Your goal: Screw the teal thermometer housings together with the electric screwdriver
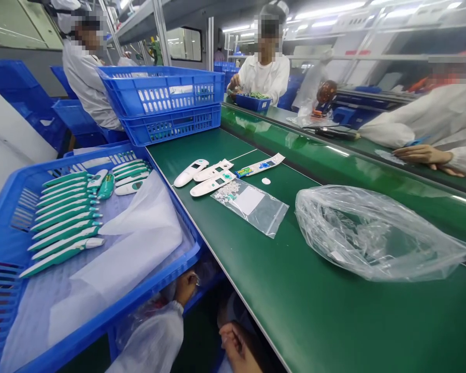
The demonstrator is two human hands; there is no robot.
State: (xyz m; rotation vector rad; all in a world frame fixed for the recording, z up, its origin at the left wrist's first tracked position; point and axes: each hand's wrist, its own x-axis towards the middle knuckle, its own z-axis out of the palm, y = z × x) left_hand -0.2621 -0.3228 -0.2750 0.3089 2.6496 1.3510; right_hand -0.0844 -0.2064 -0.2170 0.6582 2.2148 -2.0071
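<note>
White-and-green devices (62,223) line the blue basket (200,247); the left hand (187,287) seems empty.

So the bench (256,280) is a plain dark green top, kinda shiny, with a blue basket (178,124) parked at the far left end and a bunch of white handheld shells (213,184) with little window cutouts bunched up near the left edge. Just right of those there's a long open shell (274,161) with blue and yellow-green bits in it, plus a small white disc (266,181) and a flat zip bag (256,207) of tiny white and green pieces, then a big crumpled clear bag (373,233) sprawled well over to the right
</note>
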